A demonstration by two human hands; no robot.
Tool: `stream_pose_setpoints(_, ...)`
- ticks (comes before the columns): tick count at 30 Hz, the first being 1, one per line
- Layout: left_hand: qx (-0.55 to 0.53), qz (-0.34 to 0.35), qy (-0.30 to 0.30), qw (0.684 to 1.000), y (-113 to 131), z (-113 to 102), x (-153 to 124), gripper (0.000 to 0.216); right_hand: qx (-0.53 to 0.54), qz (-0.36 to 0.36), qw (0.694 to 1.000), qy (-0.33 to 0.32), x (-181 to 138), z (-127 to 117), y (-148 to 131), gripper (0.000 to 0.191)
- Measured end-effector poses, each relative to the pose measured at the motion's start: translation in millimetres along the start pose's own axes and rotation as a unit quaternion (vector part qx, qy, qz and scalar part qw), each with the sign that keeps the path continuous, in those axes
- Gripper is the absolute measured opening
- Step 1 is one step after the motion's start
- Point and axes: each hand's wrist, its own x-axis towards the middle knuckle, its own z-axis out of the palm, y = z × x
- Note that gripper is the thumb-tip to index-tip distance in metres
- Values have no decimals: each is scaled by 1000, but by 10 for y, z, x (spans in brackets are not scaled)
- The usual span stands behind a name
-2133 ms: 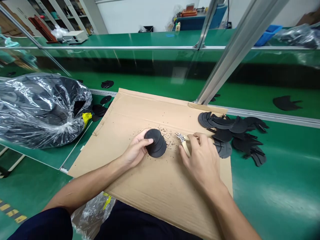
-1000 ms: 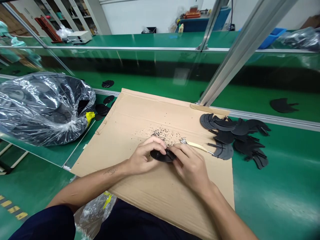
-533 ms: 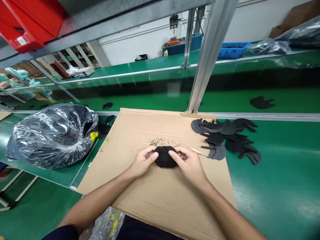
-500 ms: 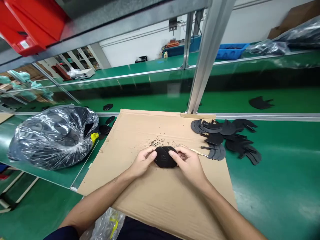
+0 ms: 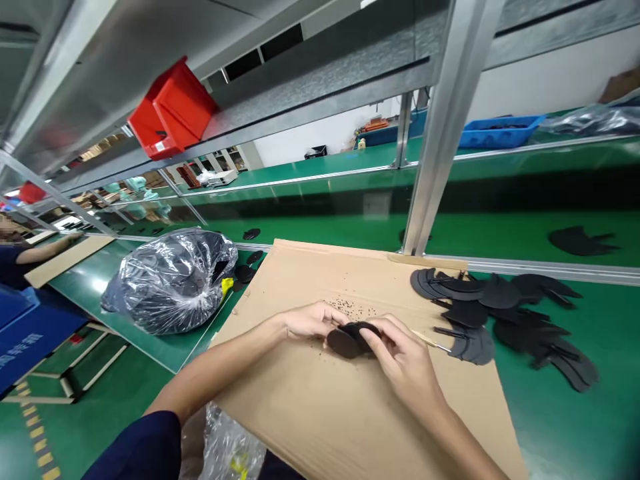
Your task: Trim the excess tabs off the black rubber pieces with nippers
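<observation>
Both the left hand [image 5: 311,321] and right hand [image 5: 406,352], curled nearly closed, grip black discs [image 5: 343,343] over the cardboard sheet [image 5: 320,403]; a plastic bag [image 5: 173,280] sits to its left, flat black pieces [image 5: 467,313] across its right edge.

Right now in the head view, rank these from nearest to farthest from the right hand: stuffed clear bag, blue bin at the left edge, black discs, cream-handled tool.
1. Black discs: held by the right hand.
2. Cream-handled tool: just right of it, on cardboard.
3. Clear bag: left, on the green bench.
4. Blue bin: far left, beyond the bag.
</observation>
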Motion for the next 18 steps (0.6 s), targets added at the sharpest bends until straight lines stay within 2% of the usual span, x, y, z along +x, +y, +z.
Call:
stream_pose_setpoints(2,77,28,2,997,117,-88,42,48,-35,-9,999,32,-19,5,9,27)
stream_pose_setpoints(4,173,83,32,981,267,-206,120,37,-80,-13,995,56,-39,6,36,32)
stream_pose_setpoints(6,287,133,98,943,438,-352,247,26,-133,-27,989,61,-57,5,67,37)
stream_pose_setpoints(8,400,150,201,881,612,-521,422,20,-184,-51,980,57,-75,6,88,38)
stream_pose_setpoints(10,468,143,292,822,769,-703,629,19,-220,-69,972,44,-95,16,97,37)
stream_pose_setpoints(11,483,136,324,802,834,-794,735,20,-231,-73,970,35,-106,24,97,37)
stream_pose_setpoints(14,493,112,378,776,944,-1038,1016,23,-242,-77,967,12,-140,53,93,37)
stream_pose_setpoints(18,499,57,415,759,883,-1241,1217,15,-234,-67,970,-6,-173,70,81,37)
